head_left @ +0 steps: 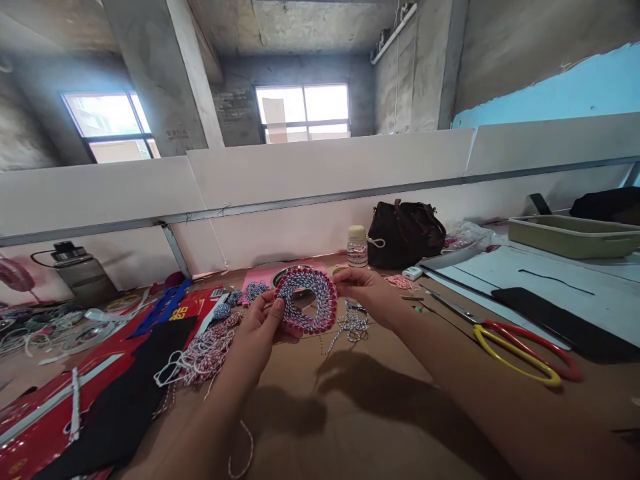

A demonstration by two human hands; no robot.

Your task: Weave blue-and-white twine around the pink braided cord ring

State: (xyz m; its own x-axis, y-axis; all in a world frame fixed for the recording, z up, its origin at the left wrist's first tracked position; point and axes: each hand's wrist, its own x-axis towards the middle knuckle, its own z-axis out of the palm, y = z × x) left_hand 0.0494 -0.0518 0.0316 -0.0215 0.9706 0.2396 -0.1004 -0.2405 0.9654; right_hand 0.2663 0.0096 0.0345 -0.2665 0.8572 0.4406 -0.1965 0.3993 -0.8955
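A ring woven from blue, white and red cord (pixel 327 301) is held up over the brown table. My left hand (pixel 264 319) grips its left side, thumb in front and fingers behind. At the ring's upper right edge, my right hand (pixel 367 293) has its fingers pinched together; what is between the fingertips is too small to make out. Loose blue-and-white cord (pixel 354 325) lies on the table just beyond, below the right hand. To the left of my left hand rests a tangled bundle of red-and-white cord (pixel 210 353).
Scissors with red and yellow handles (pixel 520 347) lie at the right, near a black flat piece (pixel 565 323). A dark handbag (pixel 406 233) and a small bottle (pixel 357 248) stand at the back. A green tray (pixel 575 241) sits far right; a grey water bottle (pixel 83 273) stands left.
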